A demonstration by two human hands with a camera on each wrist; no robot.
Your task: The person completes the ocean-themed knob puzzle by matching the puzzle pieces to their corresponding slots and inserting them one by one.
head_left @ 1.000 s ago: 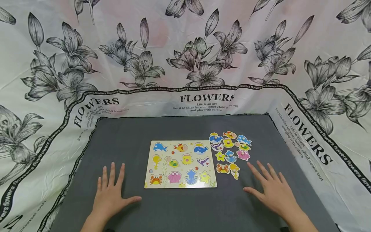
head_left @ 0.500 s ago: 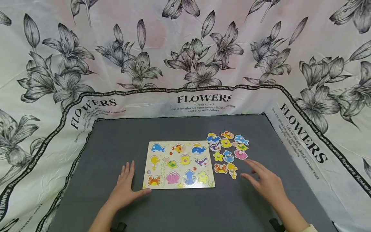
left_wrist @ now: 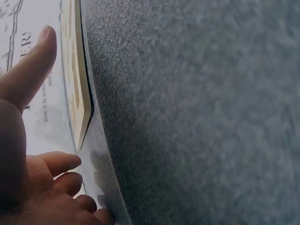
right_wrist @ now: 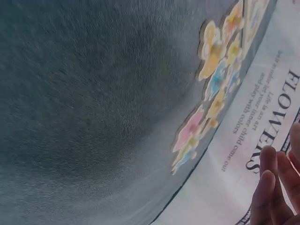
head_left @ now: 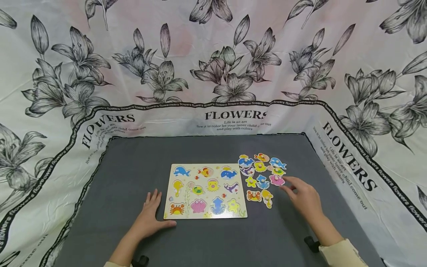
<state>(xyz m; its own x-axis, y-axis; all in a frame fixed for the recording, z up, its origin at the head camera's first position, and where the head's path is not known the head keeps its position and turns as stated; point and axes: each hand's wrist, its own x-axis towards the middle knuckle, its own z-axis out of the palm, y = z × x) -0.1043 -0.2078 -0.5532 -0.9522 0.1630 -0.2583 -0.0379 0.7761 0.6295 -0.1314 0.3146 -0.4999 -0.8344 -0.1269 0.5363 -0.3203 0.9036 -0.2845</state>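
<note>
A cream puzzle board [head_left: 191, 189] with printed sea animals lies flat on the grey table. My left hand [head_left: 150, 215] is spread beside its lower left corner, thumb along the near edge; in the left wrist view the fingers [left_wrist: 68, 183] hold nothing. To the board's right lie the loose puzzle pieces, among them a pink one [head_left: 277, 180], a crab [head_left: 254, 196], a yellow seahorse [head_left: 267, 198] and a blue squid [head_left: 262, 181]. My right hand [head_left: 305, 196] reaches in from the right, thumb and index fingertips apart, right at the pink piece's edge. Its palm is hidden.
The grey tabletop [head_left: 213, 244] is bordered at the back and sides by a white flower-printed cloth [head_left: 233, 74]. Several more pieces, such as a yellow star [head_left: 251, 181] and a blue fish [head_left: 278, 162], lie close together beside the board.
Both hands were spread wide apart. The left hand has moved right to the board's corner; the right has moved left and away from me to the pink piece, its fingers drawing closer together.
</note>
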